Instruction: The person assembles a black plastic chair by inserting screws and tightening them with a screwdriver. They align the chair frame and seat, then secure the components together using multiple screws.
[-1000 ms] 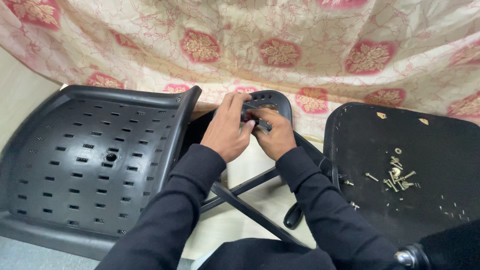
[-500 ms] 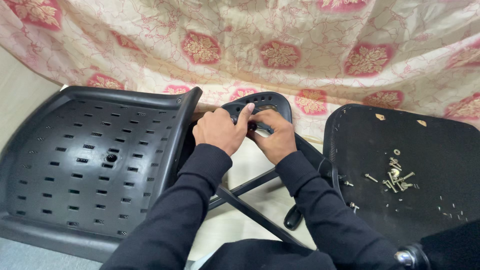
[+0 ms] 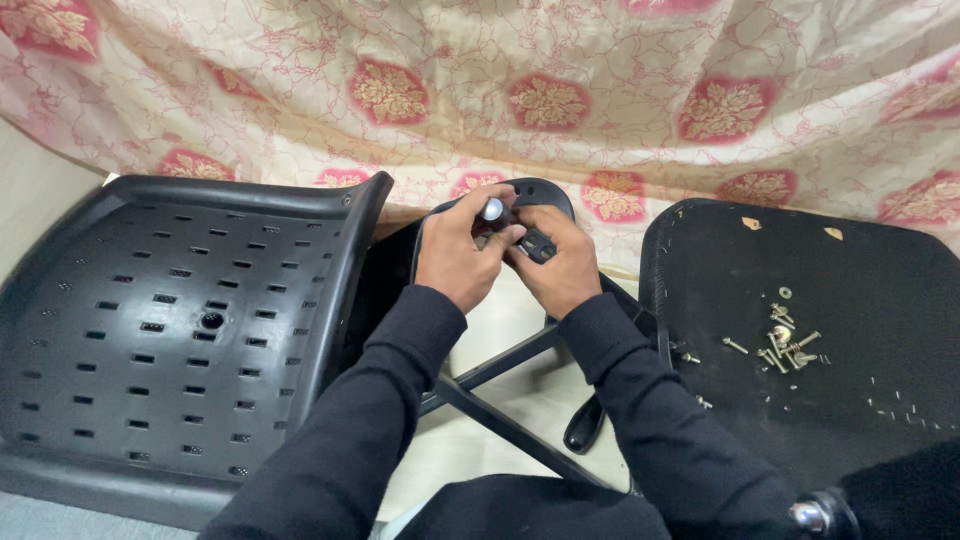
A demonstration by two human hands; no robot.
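Floral cloth behind, left hand [image 3: 455, 255] pinching small metal knob [image 3: 493, 209], right hand [image 3: 560, 262] clasping black armrest [image 3: 530, 195] (wrists close).

No packages, labels, signs or screens in view near either hand.
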